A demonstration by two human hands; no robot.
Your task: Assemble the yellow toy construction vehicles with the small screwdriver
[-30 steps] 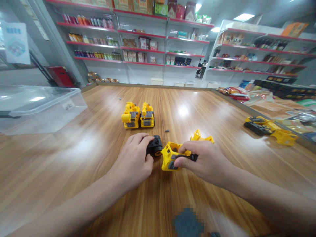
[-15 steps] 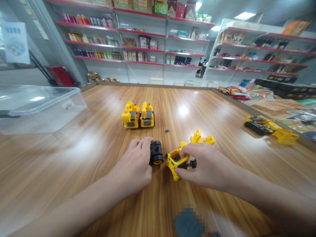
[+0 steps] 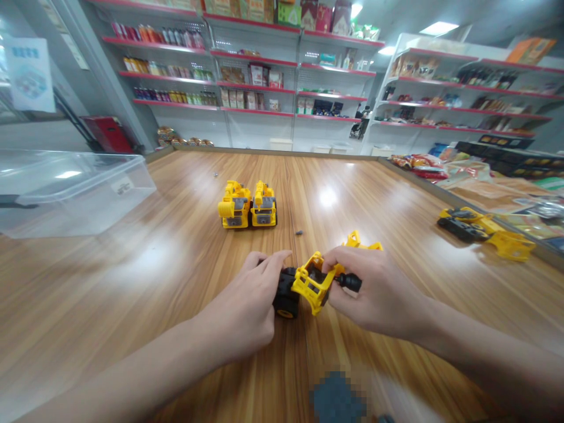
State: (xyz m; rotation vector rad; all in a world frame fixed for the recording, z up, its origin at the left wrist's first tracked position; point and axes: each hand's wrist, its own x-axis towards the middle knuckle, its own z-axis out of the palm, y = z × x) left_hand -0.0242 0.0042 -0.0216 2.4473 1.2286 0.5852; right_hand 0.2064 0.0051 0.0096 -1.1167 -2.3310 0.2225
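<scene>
My left hand [image 3: 253,299] is closed on a black toy-vehicle chassis [image 3: 287,296] with yellow-hubbed wheels, resting on the wooden table. My right hand [image 3: 374,288] grips a yellow toy-vehicle body [image 3: 314,282], an open frame tilted over the chassis's right side. Whether the two parts touch, I cannot tell. A black knobbed piece [image 3: 350,282], like a short handle, sticks out between my right thumb and fingers. Just behind that hand lies another yellow toy part [image 3: 355,239], partly hidden by it. A small dark piece [image 3: 299,232] lies on the table beyond my hands.
Two yellow toy construction vehicles [image 3: 249,205] stand side by side farther back. At the left is a clear plastic bin [image 3: 110,188]. A yellow tracked toy [image 3: 484,229] lies near the right edge, beside packaged goods [image 3: 423,164]. Stocked shelves [image 3: 251,59] line the back.
My right hand has lifted and tilted the yellow body, bringing it left over the chassis. My left hand has shifted the chassis slightly right and toward me.
</scene>
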